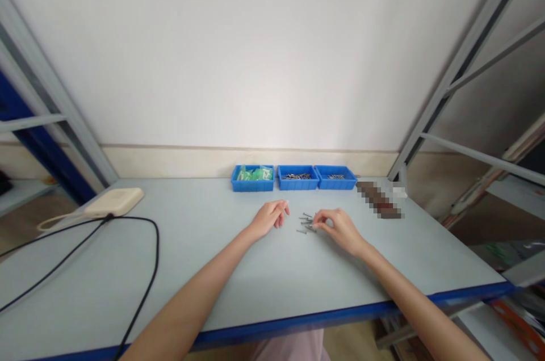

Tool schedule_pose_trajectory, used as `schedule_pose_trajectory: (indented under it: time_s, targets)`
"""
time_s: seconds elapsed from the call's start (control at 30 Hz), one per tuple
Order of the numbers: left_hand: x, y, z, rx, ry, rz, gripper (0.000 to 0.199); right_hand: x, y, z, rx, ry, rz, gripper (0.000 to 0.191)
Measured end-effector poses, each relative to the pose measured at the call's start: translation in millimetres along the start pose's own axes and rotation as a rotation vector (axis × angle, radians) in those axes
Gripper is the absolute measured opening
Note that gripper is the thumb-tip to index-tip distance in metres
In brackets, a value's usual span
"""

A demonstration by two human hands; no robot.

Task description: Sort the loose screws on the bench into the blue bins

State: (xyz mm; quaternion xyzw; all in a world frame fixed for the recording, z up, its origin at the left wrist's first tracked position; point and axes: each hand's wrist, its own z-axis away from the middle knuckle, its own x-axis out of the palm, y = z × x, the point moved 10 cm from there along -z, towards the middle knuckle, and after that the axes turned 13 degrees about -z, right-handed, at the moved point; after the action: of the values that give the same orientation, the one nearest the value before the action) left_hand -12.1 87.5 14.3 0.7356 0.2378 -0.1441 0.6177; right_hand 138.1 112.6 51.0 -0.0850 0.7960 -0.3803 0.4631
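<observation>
Several grey screws point(305, 230) lie in a small loose pile on the light tabletop in the middle of the head view. At the right edge of the pile, my right hand point(340, 229) has thumb and index finger brought together in a pinch on a screw, which the fingertips partly hide. To the left of the pile rests my left hand point(267, 219), its fingers loosely bent and a little apart, holding nothing. It does not touch the screws.
Along the wall stand three blue bins: one with green and white packets point(252, 186), one with many metal pieces point(298, 184), one with fewer point(337, 184). A cream-coloured box point(114, 202) and black cables point(156, 247) lie left. A blurred brown item point(378, 200) lies right.
</observation>
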Motion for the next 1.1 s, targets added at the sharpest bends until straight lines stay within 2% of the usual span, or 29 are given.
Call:
schedule_pose_trajectory:
  time_s: [0.17,0.27,0.43,0.57,0.73,0.93,1.1]
  targets:
    - [7.8,-1.6,1.0,-0.023,-0.068,0.09,0.044,15.3,-25.0,-48.6,-0.137,0.046,0.018,0.015]
    - [7.0,-7.7,-0.4,-0.044,-0.06,0.133,0.045,25.3,-23.9,-62.1,-0.166,0.078,0.065,0.014]
    - [6.1,-3.9,-0.9,-0.018,-0.051,0.078,0.038,27.9,-7.8,-58.9,-0.142,0.101,0.1,0.018]
    - [9.2,-0.4,-0.4,-0.008,-0.059,0.079,0.032,27.1,-0.4,-55.6,-0.134,0.057,0.006,0.018]
    - [7.9,3.5,0.1,-0.008,-0.044,0.041,0.034,26.5,2.8,-56.1,-0.095,0.053,-0.023,0.018]
    - [1.2,7.1,0.6,-0.033,0.012,0.017,0.043,35.2,1.0,-54.4,-0.057,-0.012,-0.09,0.024]
    - [-0.8,6.3,0.4,-0.035,0.023,0.055,0.033,32.8,0.6,-53.9,-0.064,0.031,-0.068,0.026]
